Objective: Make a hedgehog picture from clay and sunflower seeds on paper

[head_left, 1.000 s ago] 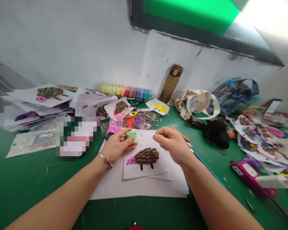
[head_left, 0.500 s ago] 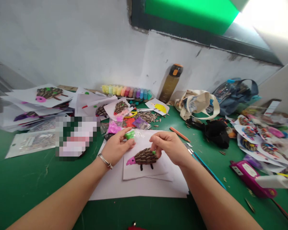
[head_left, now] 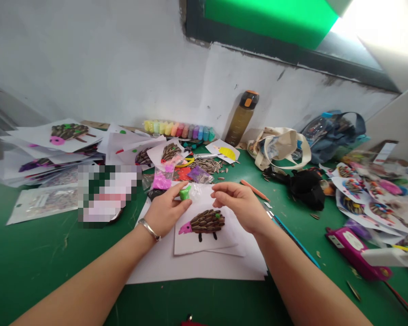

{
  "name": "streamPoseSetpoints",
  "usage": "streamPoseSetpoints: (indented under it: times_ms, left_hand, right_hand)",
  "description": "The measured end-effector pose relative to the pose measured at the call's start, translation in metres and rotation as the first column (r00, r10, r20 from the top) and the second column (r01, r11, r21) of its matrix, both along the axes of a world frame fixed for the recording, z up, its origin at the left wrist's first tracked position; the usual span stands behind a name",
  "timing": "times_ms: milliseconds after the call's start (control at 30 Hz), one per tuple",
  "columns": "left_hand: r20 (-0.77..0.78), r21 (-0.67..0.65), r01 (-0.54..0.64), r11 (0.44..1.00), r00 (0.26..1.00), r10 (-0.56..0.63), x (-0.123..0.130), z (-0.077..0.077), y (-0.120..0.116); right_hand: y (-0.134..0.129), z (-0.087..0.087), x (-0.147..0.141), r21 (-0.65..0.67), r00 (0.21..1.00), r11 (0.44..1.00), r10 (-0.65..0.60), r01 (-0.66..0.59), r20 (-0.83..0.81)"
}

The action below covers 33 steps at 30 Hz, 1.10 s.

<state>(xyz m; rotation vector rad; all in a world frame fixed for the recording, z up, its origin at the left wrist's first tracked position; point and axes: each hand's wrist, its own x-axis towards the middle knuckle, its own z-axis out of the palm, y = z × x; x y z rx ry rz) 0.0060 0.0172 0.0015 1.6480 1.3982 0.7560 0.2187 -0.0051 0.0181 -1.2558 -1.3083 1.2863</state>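
Two-handed pinching underway above green counter: L hand clenching, fingers gripping green clay lump, clear plastic bag lying just beside it; below, sunflower-seed hedgehog pic sitting on white paper sheet, betw. both hands; R hand hovering, fingers curling, hold unclear.

A tilted amber water bottle is propped against the white wall, a canvas tote bag is slumped beside it, and a magenta case is placed on the green worktop.
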Motion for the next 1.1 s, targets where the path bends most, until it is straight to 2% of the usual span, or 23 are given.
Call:
streamPoseSetpoints:
  times_ms: [100, 233, 433, 633, 767, 833, 900, 1000, 1100]
  left_hand:
    - [-0.008, 0.023, -0.013, 1.000, 1.000, 0.013, -0.001, 0.001, 0.000]
    - [-0.014, 0.029, -0.014, 0.999, 1.000, 0.014, 0.000, 0.000, 0.001]
    - [-0.031, 0.007, -0.010, 1.000, 0.999, 0.010, 0.002, 0.004, 0.000]
    - [0.003, 0.009, -0.027, 1.000, 1.000, 0.027, 0.002, 0.004, 0.000]
    - [0.031, -0.075, -0.004, 0.997, 0.999, 0.007, 0.002, 0.002, 0.000]
    - [-0.028, -0.064, 0.000, 0.998, 1.000, -0.002, 0.000, 0.003, 0.001]
    - [-0.156, 0.006, 0.008, 1.000, 0.988, -0.007, -0.001, 0.005, 0.002]
    - [-0.357, 0.145, 0.046, 0.988, 0.934, 0.009, -0.006, 0.009, 0.003]
    - [-0.461, 0.236, 0.057, 0.970, 0.885, 0.060, -0.012, 0.015, 0.003]
  right_hand:
    - [-0.001, 0.003, 0.001, -0.013, 0.999, 0.999, -0.030, 0.030, 0.032]
    - [-0.001, 0.005, 0.001, -0.026, 0.998, 0.998, -0.062, 0.062, -0.010]
    - [0.000, -0.001, 0.000, -0.019, 0.999, 1.000, -0.002, 0.001, -0.045]
    - [-0.002, 0.002, 0.001, -0.042, 0.997, 0.998, 0.046, -0.044, 0.056]
    - [-0.002, 0.005, 0.003, 0.032, 0.995, 0.999, -0.025, 0.022, 0.096]
    - [-0.001, 0.004, 0.004, 0.043, 0.996, 0.998, -0.040, 0.037, 0.079]
    - [-0.001, 0.002, 0.003, 0.006, 0.999, 1.000, -0.016, 0.016, 0.036]
    - [-0.002, 0.001, 0.000, -0.034, 1.000, 0.999, 0.028, -0.028, -0.012]
    - [-0.005, 0.004, -0.001, -0.019, 0.998, 0.999, 0.032, -0.031, 0.045]
